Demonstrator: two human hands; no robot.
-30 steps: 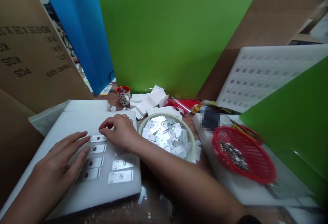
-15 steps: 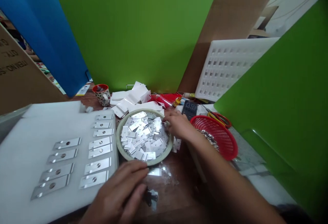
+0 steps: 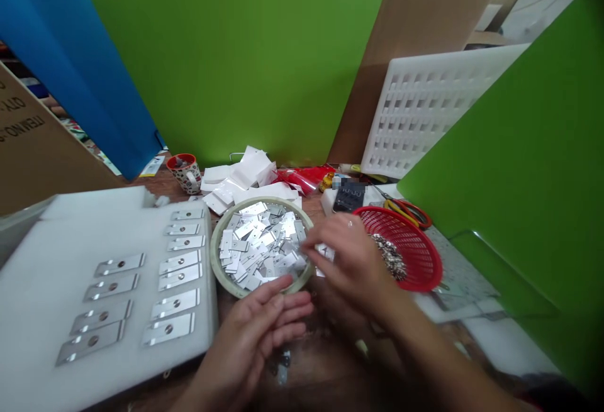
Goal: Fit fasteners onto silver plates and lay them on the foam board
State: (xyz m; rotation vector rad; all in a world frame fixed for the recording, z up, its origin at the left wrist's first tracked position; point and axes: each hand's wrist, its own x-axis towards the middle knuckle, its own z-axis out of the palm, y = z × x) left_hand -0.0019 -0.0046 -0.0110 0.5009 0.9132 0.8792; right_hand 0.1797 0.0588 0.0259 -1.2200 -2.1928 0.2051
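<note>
A round pale bowl stands at the centre, heaped with flat silvery metal plates. My left hand is at the bowl's near rim, palm turned up, fingers stretched out and nothing visible in it. Just off the right rim, my right hand has its fingers curled together with the thumb; whatever they hold, if anything, is too small or hidden to make out. On a white foam block at left, similar metal plates lie in two columns, each with a round spot in its middle.
A red plastic basket with small metal parts is at right, orange-handled scissors behind it. Behind the bowl lie white papers and a patterned mug. Green panels and a perforated white foam sheet rise beyond.
My right hand has drawn back from the plates in the bowl, toward me and rightward. My left hand has turned from palm down to palm up and shifted right.
</note>
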